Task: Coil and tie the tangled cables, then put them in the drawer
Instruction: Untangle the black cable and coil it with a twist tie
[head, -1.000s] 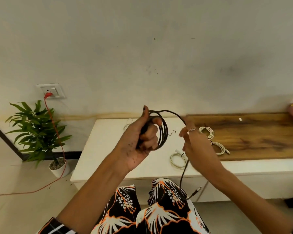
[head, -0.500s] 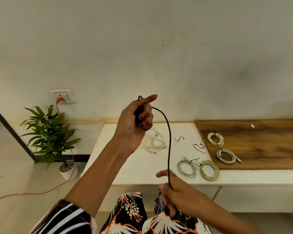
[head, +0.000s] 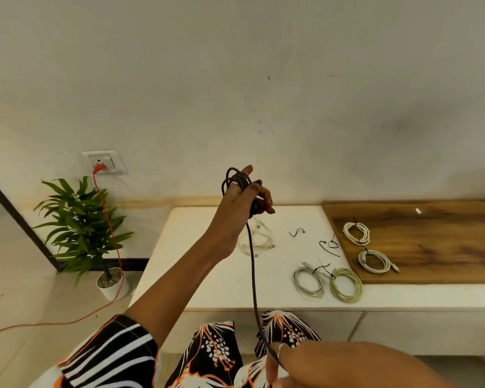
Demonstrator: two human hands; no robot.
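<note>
overhead, black cable [head: 253, 275] loops around left fingers [head: 259, 193] (right hand [head: 284, 365] pinches it).

We see soft, even, fairly bright light with no glare. The wall [head: 263, 65] carries a dim smudge of shadow above the wood board [head: 431, 247]. The coils [head: 345, 284] beside the board cast only faint shadows on the table [head: 207, 261]. Wide-angle bending curves the table edge and stretches the corners. The right hand [head: 305, 365], low and nearest us, is blurred; the left hand [head: 241, 203] above the table is sharper.
</note>
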